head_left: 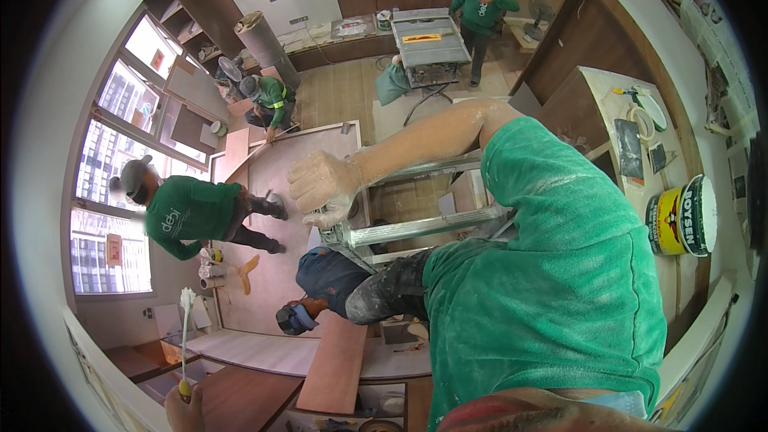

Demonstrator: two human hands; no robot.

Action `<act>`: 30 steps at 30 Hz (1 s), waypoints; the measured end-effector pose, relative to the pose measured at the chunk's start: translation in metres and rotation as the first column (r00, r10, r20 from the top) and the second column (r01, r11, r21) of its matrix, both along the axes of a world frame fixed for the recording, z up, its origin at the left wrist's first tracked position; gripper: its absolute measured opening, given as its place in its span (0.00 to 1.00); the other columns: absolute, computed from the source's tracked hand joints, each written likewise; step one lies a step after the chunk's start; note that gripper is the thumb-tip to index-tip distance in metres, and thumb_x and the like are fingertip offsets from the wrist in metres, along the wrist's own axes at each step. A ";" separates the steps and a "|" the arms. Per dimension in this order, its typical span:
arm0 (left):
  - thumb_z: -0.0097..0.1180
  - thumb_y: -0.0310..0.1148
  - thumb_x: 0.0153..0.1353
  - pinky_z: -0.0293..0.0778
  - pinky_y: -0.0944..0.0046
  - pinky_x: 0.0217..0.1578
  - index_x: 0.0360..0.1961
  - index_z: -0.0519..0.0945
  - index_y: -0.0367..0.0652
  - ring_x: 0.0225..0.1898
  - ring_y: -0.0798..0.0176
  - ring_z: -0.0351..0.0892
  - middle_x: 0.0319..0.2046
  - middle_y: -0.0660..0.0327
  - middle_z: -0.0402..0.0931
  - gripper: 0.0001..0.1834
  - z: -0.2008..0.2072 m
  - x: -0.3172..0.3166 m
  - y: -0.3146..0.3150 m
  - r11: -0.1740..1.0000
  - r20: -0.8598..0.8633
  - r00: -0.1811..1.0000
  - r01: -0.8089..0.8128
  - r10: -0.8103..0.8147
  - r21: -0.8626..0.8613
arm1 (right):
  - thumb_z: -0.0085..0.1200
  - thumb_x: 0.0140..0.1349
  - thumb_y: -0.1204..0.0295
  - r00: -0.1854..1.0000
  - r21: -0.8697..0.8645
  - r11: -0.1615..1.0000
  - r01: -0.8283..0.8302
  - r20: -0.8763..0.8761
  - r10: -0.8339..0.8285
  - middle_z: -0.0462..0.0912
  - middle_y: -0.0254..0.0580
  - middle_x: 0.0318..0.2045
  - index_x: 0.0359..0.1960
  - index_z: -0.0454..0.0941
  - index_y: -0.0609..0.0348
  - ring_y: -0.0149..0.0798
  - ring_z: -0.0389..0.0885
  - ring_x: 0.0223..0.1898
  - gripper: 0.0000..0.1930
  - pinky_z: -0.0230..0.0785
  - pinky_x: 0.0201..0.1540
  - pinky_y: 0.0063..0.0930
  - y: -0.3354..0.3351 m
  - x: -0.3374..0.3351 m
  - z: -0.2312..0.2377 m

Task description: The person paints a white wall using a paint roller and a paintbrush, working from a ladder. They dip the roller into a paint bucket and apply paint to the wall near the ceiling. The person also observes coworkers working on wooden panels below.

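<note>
My left hand [185, 412], at the lower left edge, is closed round the yellow handle of what looks like a putty knife [185, 344]. Its narrow blade points up, seen nearly edge-on, with a lump of white paste on the tip. My right arm, in a dusty green sleeve, stretches across the middle. My right hand [326, 184] is curled into a fist, whitened with dust, over the end of a metal ladder [432, 226]. The fingers hide whether they grip the ladder or something small.
Below the ladder a person with a cap [328, 280] bends over. Other workers in green stand or crouch at left [192, 216], far left [268, 104] and far right [480, 12]. A table saw [432, 44] stands behind. At right are a yellow-labelled bucket [680, 216] and tape roll [640, 124].
</note>
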State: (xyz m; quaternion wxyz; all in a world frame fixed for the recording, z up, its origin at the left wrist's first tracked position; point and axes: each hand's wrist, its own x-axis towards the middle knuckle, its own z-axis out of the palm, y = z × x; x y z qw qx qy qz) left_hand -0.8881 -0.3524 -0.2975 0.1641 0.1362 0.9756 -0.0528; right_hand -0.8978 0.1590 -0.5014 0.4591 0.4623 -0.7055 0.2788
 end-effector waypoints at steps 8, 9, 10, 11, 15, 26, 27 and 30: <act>0.58 0.48 0.67 0.69 0.45 0.36 0.40 0.79 0.29 0.33 0.37 0.74 0.31 0.36 0.76 0.25 0.001 0.000 0.000 0.999 0.007 1.000 -0.019 0.019 -0.034 | 0.61 0.52 0.65 1.000 -0.003 1.000 -0.013 0.001 0.013 0.66 0.37 0.17 0.14 0.65 0.52 0.46 0.70 0.21 0.17 0.60 0.23 0.41 0.000 -0.001 0.000; 0.59 0.48 0.67 0.69 0.45 0.36 0.40 0.79 0.29 0.33 0.37 0.74 0.31 0.36 0.76 0.25 -0.001 -0.001 -0.002 0.999 0.004 1.000 -0.015 0.015 -0.034 | 0.61 0.52 0.65 1.000 -0.004 1.000 -0.016 0.000 0.016 0.66 0.37 0.17 0.14 0.65 0.52 0.46 0.70 0.21 0.17 0.60 0.23 0.41 0.000 -0.001 0.000; 0.59 0.48 0.66 0.69 0.44 0.36 0.39 0.79 0.29 0.34 0.36 0.74 0.31 0.36 0.76 0.25 -0.002 -0.001 -0.003 0.999 0.001 1.000 -0.011 0.011 -0.034 | 0.61 0.52 0.65 1.000 -0.003 1.000 -0.016 0.000 0.016 0.66 0.37 0.17 0.14 0.65 0.52 0.46 0.70 0.21 0.17 0.59 0.22 0.41 0.000 -0.001 0.000; 0.59 0.48 0.66 0.69 0.44 0.36 0.39 0.79 0.29 0.34 0.36 0.75 0.31 0.36 0.77 0.25 -0.001 0.000 -0.004 1.000 -0.003 1.000 -0.005 0.005 -0.025 | 0.61 0.51 0.65 1.000 -0.002 1.000 -0.016 0.000 0.016 0.66 0.37 0.17 0.14 0.65 0.52 0.46 0.70 0.21 0.17 0.59 0.22 0.41 0.000 -0.001 0.001; 0.59 0.47 0.66 0.70 0.44 0.36 0.40 0.79 0.29 0.35 0.36 0.76 0.32 0.36 0.78 0.25 0.000 0.002 0.001 1.000 -0.009 1.000 0.000 0.000 0.005 | 0.62 0.51 0.65 1.000 0.012 1.000 -0.008 0.000 0.008 0.66 0.37 0.17 0.15 0.66 0.52 0.45 0.69 0.21 0.16 0.59 0.22 0.40 0.001 -0.002 -0.001; 0.62 0.44 0.63 0.68 0.48 0.32 0.35 0.79 0.31 0.28 0.44 0.75 0.25 0.43 0.76 0.21 -0.013 -0.006 -0.013 0.999 -0.044 0.998 -0.033 0.035 0.035 | 0.58 0.54 0.64 1.000 0.006 1.000 0.006 -0.027 -0.006 0.65 0.37 0.17 0.13 0.65 0.51 0.46 0.69 0.21 0.17 0.58 0.21 0.42 0.000 -0.007 0.000; 0.63 0.41 0.60 0.66 0.50 0.29 0.31 0.78 0.32 0.25 0.49 0.72 0.22 0.48 0.73 0.19 -0.025 -0.011 -0.031 0.996 -0.069 0.997 -0.013 0.019 0.086 | 0.56 0.56 0.64 1.000 -0.012 1.000 0.007 -0.031 -0.007 0.64 0.37 0.17 0.13 0.64 0.51 0.45 0.69 0.20 0.18 0.57 0.20 0.43 -0.004 -0.004 -0.005; 0.65 0.37 0.58 0.63 0.54 0.26 0.28 0.77 0.33 0.21 0.57 0.69 0.18 0.54 0.71 0.16 -0.020 -0.010 -0.031 0.994 -0.092 0.996 -0.004 0.014 0.110 | 0.57 0.55 0.64 1.000 -0.010 1.000 -0.018 -0.014 0.018 0.66 0.37 0.17 0.13 0.64 0.51 0.46 0.71 0.21 0.17 0.58 0.21 0.43 -0.001 -0.002 -0.003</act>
